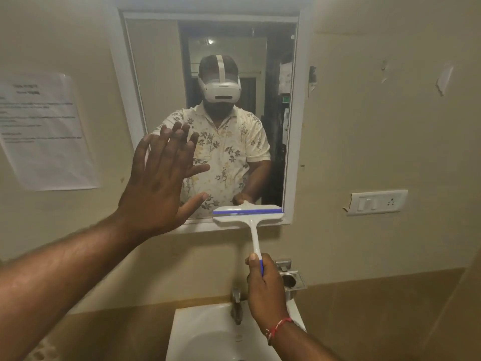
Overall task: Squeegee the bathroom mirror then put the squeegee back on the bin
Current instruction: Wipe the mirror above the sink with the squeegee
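A white-framed mirror [156, 74] hangs on the beige wall straight ahead. My right hand [265, 290] grips the lower end of a white squeegee [253, 230] with a blue blade edge. Its head lies against the mirror's bottom right corner, over the lower frame. My left hand [158, 183] is spread flat with fingers apart against the mirror's lower left part, holding nothing. The bin is not in view.
A white sink [197, 332] with a metal tap [236, 303] sits below the mirror. A metal holder [291, 280] is fixed beside the tap. A paper notice [44, 131] hangs at left; a switch and socket plate [377, 203] at right.
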Demonstrator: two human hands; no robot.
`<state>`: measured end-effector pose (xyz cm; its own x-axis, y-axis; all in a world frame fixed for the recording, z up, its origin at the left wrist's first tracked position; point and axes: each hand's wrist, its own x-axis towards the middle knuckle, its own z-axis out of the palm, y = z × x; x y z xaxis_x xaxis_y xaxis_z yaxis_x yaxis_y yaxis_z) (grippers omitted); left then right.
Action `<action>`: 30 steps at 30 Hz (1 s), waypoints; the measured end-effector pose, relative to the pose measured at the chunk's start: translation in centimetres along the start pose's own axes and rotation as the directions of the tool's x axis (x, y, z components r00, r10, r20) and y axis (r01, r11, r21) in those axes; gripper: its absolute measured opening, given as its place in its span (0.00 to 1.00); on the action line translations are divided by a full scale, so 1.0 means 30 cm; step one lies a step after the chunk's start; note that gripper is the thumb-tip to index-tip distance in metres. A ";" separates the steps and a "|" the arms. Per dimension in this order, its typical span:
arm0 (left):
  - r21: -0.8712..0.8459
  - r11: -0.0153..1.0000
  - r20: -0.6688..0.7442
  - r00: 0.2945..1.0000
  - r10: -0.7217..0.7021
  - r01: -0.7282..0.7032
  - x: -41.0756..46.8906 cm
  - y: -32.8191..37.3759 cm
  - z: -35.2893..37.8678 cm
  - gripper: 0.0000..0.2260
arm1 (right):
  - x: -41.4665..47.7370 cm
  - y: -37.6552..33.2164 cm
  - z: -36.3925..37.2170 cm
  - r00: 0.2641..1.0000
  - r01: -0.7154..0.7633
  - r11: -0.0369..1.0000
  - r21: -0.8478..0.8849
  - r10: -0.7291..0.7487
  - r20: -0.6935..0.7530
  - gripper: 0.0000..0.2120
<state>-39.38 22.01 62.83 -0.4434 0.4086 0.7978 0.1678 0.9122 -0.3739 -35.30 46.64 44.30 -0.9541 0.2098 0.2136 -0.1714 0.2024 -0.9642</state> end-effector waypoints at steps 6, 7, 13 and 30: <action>-0.005 1.000 -0.049 0.999 -0.002 0.002 -0.031 -0.023 -0.023 0.47 | 0.014 -0.089 -0.001 0.999 -0.006 1.000 0.002 0.007 -0.051 0.19; 0.005 1.000 -0.059 0.998 -0.002 0.002 -0.030 -0.030 -0.027 0.46 | 0.028 -0.128 -0.001 0.997 -0.012 1.000 0.001 0.012 -0.072 0.20; 0.039 0.998 -0.119 0.992 -0.034 0.039 0.083 -0.086 -0.108 0.47 | 0.127 -0.441 -0.039 0.992 0.119 0.991 0.066 -0.115 -0.058 0.18; 0.173 0.983 -0.217 0.976 -0.023 0.062 0.347 -0.176 -0.298 0.48 | 0.338 -1.100 -0.095 0.949 0.314 0.937 0.154 -0.303 -0.091 0.19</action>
<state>-37.01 21.74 77.35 -0.2458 0.3847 0.8897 -0.0151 0.9162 -0.4003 -38.63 44.81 78.73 -0.8309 0.2247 0.5091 -0.4980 0.1080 -0.8604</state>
